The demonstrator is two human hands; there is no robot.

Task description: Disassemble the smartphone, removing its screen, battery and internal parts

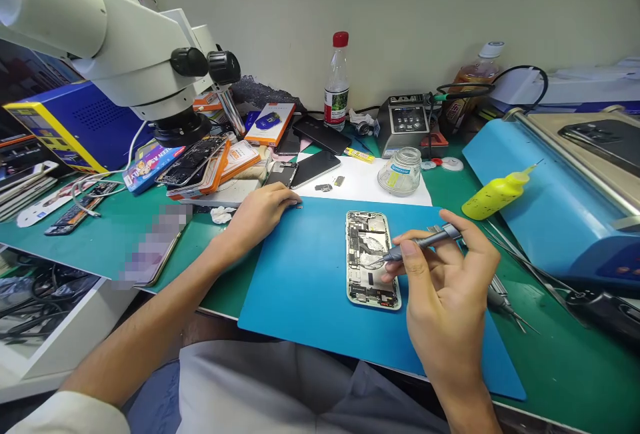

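My right hand grips a grey pen-style screwdriver between thumb and fingers. Its thin tip points left, over the inside of an opened phone. The phone's bare internals face up on the blue mat. Out at the mat's upper left corner is my left hand, its fingers bent and pressed together at the surface. A tiny part lies by those fingertips; whether they pinch anything is hidden.
A microscope overhangs the left side. Behind the mat stand a glass jar, a soldering station and a water bottle. A yellow squeeze bottle, tweezers and a blue machine are on the right.
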